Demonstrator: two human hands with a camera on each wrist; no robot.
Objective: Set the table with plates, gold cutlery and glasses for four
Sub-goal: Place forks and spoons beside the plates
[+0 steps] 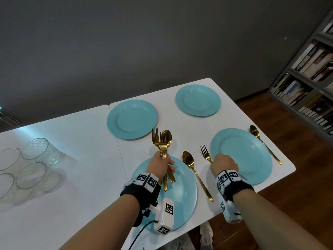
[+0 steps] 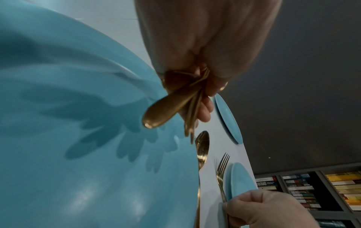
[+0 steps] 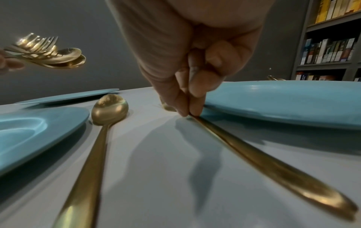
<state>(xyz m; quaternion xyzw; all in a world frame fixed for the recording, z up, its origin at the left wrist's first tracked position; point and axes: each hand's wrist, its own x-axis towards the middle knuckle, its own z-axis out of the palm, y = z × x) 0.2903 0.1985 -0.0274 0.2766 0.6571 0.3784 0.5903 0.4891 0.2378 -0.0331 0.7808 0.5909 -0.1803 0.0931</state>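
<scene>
Four light blue plates lie on the white table (image 1: pixel 90 186). Above the near left plate (image 1: pixel 185 195), my left hand (image 1: pixel 163 164) grips a bundle of gold forks and spoons (image 1: pixel 163 141), heads pointing away. My right hand (image 1: pixel 223 164) pinches the handle of a gold fork (image 1: pixel 205 153) that lies on the table just left of the near right plate (image 1: pixel 241 154); in the right wrist view my fingertips (image 3: pixel 192 108) press its handle (image 3: pixel 273 168) down. One gold spoon (image 1: pixel 193 170) lies between the near plates, another spoon (image 1: pixel 263 141) right of the near right plate.
Several clear glasses (image 1: pixel 32 166) stand grouped on the left part of the table. Two far plates (image 1: pixel 132 120) (image 1: pixel 198 100) have no cutlery beside them. A grey bookshelf (image 1: pixel 310 73) full of books stands to the right, beyond the table's right edge; wooden floor lies below.
</scene>
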